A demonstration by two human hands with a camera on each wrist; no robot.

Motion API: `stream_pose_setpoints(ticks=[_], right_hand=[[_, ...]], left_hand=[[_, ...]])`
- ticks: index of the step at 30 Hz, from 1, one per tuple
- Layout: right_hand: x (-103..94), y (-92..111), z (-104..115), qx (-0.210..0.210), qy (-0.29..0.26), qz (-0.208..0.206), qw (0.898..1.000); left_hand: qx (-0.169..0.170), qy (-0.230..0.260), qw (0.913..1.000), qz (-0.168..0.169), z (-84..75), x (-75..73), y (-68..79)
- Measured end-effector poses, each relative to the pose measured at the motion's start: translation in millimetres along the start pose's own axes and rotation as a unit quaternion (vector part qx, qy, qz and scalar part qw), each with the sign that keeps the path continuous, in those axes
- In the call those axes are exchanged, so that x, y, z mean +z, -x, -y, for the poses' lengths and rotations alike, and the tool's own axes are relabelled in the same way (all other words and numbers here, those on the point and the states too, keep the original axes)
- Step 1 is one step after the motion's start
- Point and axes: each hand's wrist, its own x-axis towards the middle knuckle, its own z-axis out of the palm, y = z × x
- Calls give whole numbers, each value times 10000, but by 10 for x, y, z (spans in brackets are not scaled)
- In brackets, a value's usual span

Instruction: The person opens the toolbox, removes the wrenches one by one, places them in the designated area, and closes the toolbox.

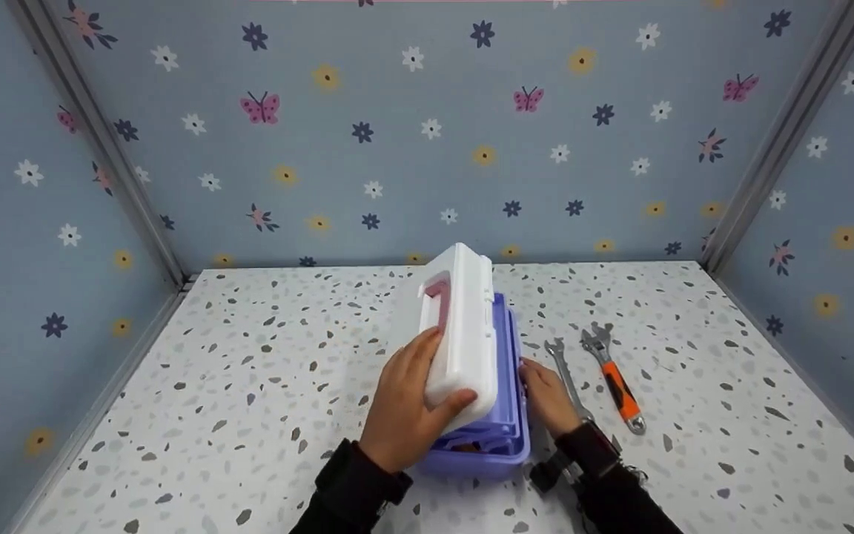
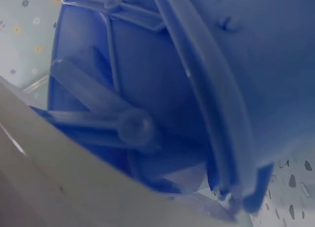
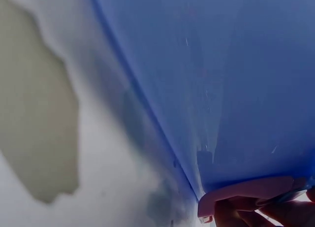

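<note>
A purple toolbox (image 1: 475,466) stands on the table with its white lid (image 1: 475,326) raised and tilted to the left. My left hand (image 1: 405,404) grips the lid, thumb over its near end and fingers beside the recessed handle. At the box's right side is my right hand (image 1: 548,397). In the right wrist view its fingers (image 3: 293,213) curl at a pink latch (image 3: 248,189) on the box wall. The left wrist view shows a blue-purple tray (image 2: 147,64) and a hinge arm (image 2: 93,86) inside. Most of the box's contents are hidden.
To the right of the box lie a metal wrench (image 1: 564,371), partly behind the right hand, and an adjustable wrench (image 1: 622,393) with an orange and black handle. Patterned panels (image 1: 412,163) close in the back and sides of the speckled table (image 1: 264,386).
</note>
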Motion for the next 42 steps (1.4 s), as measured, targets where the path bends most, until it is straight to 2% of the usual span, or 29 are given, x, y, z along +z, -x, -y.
stream_pose_setpoints(ticks=[4, 9, 14, 21, 25, 29, 34, 42], right_hand=[[0, 9, -5, 16, 29, -3, 10000], [12, 8, -20, 9, -149, 81, 9999], [22, 16, -24, 135, -388, 104, 9991], [10, 23, -18, 96, 302, 7, 9995], [12, 18, -24, 156, 206, 91, 9996], [-6, 2, -12, 331, 141, 180, 9992], [-72, -28, 18, 326, 241, 354, 9986], [-271, -60, 43, 60, 924, 967, 9910]], left_hand=[[311, -622, 9972, 286, -75, 99, 14], [516, -1408, 9866, 645, -161, 224, 42], [893, -2160, 9699, 687, -197, 353, 70], [1381, -2940, 9436, 637, -193, 496, 117], [1438, -3153, 9357, 666, -200, 529, 127], [1448, -3260, 9322, 620, -203, 544, 126], [1424, -3230, 9341, 532, -205, 572, 126], [1263, -3116, 9398, 604, -239, 590, 129]])
